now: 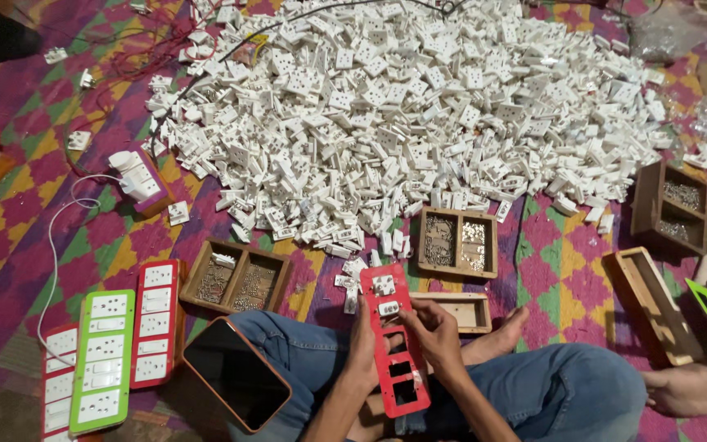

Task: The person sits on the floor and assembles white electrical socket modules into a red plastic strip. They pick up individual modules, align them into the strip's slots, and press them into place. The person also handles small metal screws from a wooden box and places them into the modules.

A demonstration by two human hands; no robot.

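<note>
A long red switchboard frame (400,376) rests across my lap, with two white socket modules fitted near its top and empty square openings lower down. My left hand (362,348) grips its left edge. My right hand (433,329) pinches at the second white module (389,308) on the frame. A huge heap of loose white socket and switch modules (419,106) covers the mat ahead.
Wooden trays of screws lie at centre (457,242), left (237,277) and right (671,208). Finished boards, green (103,360) and red (156,324), lie at left. A phone (236,374) sits on my left knee. Another person's hand (691,390) and a long wooden box (653,304) are at right.
</note>
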